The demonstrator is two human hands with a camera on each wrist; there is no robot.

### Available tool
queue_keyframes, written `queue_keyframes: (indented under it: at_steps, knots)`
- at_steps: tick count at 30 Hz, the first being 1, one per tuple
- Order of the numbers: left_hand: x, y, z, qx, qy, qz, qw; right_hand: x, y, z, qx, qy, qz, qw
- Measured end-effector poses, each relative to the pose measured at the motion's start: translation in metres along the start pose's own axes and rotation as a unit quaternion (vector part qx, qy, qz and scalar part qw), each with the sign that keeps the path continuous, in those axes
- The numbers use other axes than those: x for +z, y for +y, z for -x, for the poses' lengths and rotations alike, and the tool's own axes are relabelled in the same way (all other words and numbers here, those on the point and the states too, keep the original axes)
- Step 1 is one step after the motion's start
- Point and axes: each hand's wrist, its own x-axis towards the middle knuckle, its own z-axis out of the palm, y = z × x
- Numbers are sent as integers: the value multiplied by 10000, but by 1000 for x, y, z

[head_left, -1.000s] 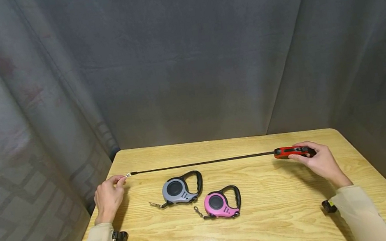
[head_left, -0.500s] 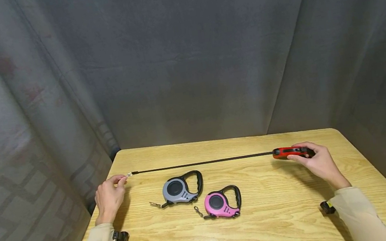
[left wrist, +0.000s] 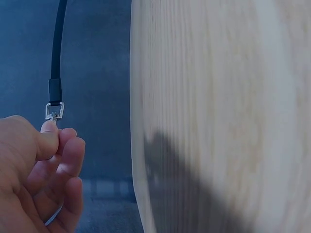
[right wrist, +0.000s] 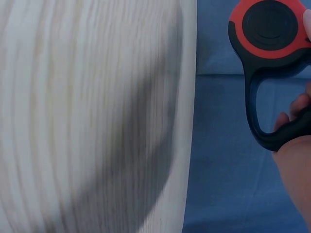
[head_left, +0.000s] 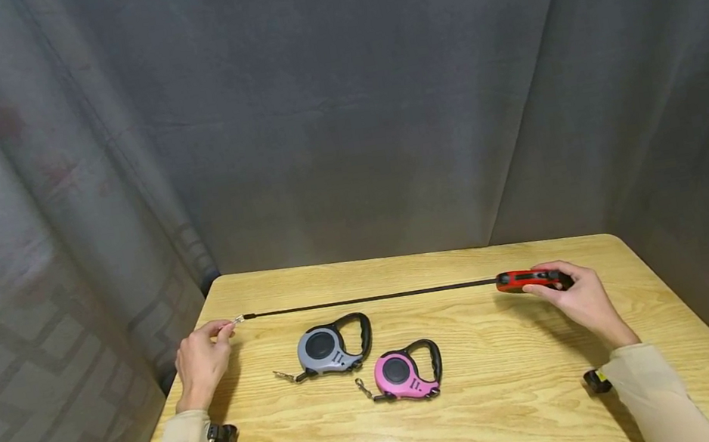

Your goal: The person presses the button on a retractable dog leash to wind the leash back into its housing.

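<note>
My right hand point(head_left: 582, 298) grips the black handle of a red and black retractable leash point(head_left: 521, 280), held above the right part of the table. In the right wrist view the leash's round red case point(right wrist: 269, 24) and looped handle point(right wrist: 250, 104) show, with fingers curled round the grip. From the case a black strap point(head_left: 373, 298) runs straight and taut to the left. Its metal clip point(left wrist: 54, 111) is pinched between thumb and fingers of my left hand point(head_left: 200, 362). Between and below the hands lie a grey retractable leash point(head_left: 329, 351) and a pink one point(head_left: 405, 375).
The wooden table point(head_left: 507, 412) has a far edge against a grey curtain point(head_left: 329, 141). More curtain hangs at both sides. The grey and pink leashes lie near the middle, their short clip ends pointing left.
My right hand has shifted slightly left with the red leash, so the stretched strap is a little shorter. The left hand has stayed nearly still. The two leashes on the table lie as before.
</note>
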Motion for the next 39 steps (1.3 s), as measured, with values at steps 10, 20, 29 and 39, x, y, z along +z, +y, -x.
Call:
queue_keyframes:
  at_steps: [10,20,29,39]
  knots:
    - [0,4,2,19,16,70,10000,5,-8,-2,7,26,-172,9998]
    - [-1,8,1,147,45,156,9998,8,-12,0,56,3,-227,9997]
    - [-2,9,2,100,39,186,9998,10,-13,3,-3,-12,-325,9995]
    - [0,13,3,130,90,263,9995,13,-14,5,-69,-20,-341,9994]
